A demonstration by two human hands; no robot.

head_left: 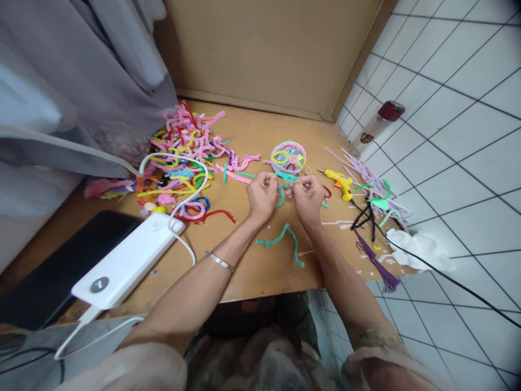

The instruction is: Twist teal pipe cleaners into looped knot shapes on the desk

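Observation:
My left hand (262, 194) is closed in a pinch on a teal pipe cleaner (246, 175), whose end sticks out to the left. Close beside it on the right, my right hand (308, 196) pinches teal pipe cleaner too; whether both hold the same piece is hard to tell. Just beyond the hands stands a round container (288, 157) with a pink rim and yellow loops. A bent teal pipe cleaner (287, 227) lies on the table between my forearms. Another short teal piece (225, 174) lies to the left.
A heap of colourful pipe cleaners (191, 141) fills the back left. A white power bank (128, 260) with a cable lies at the front left. At right are a yellow glue gun (340, 182), lilac stems, a purple tassel (378, 263), crumpled tissue (419, 248) and a bottle (378, 126).

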